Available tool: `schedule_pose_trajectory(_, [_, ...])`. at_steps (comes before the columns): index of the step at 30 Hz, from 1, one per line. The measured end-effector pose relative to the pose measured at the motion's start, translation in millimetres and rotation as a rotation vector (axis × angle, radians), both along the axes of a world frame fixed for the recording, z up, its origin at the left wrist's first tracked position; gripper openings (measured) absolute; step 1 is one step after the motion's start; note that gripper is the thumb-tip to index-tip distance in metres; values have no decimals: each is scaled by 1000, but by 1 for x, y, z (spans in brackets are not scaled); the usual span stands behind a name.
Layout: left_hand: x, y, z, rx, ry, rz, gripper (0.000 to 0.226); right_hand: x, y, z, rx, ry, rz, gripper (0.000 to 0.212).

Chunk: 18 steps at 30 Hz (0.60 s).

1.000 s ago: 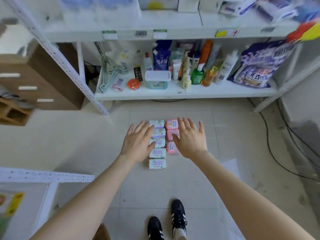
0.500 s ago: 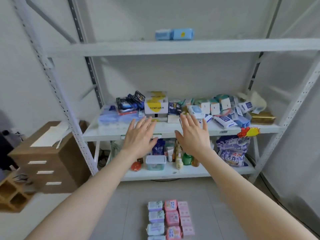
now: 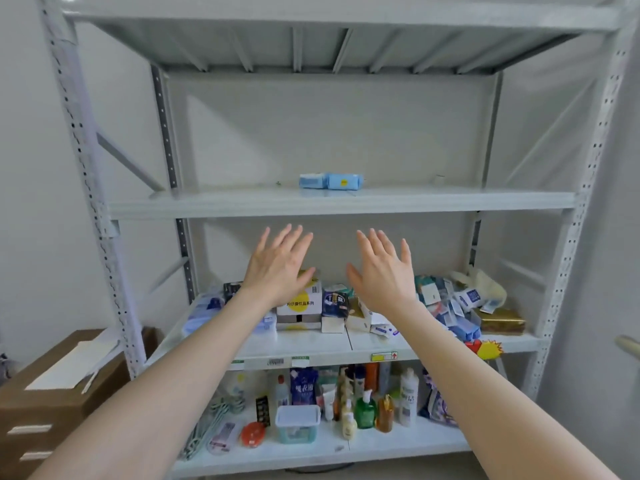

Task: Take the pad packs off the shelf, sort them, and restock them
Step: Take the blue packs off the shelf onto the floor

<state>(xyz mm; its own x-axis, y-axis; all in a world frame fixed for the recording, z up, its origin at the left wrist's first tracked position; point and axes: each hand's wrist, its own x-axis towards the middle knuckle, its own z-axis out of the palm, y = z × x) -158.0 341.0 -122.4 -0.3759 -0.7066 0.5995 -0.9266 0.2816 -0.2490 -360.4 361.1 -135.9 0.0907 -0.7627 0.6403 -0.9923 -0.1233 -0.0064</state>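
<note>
Hands raised toward shelf; two blue pad packs (image 3: pixel 330 181) lie side by side.

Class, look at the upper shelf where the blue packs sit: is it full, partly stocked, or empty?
Partly stocked, nearly bare. Only the blue packs lie side by side near the middle of the upper shelf; the rest of its surface shows nothing but a tiny unclear speck.
</note>
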Motion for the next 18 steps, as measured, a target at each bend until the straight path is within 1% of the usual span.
schedule_pose_trajectory(8, [-36,-58,37,-76,54,20,67,-50,-57,40,-41,38,-5,66])
schedule_pose_trajectory(14, [-54,-122,57,-88,79,49,66,-68,-122,58,-69,59,22,63])
schedule_pose_trajectory(18, [-60,-175,71,-113,76,62,65,-77,-174,65,-82,40,25,63])
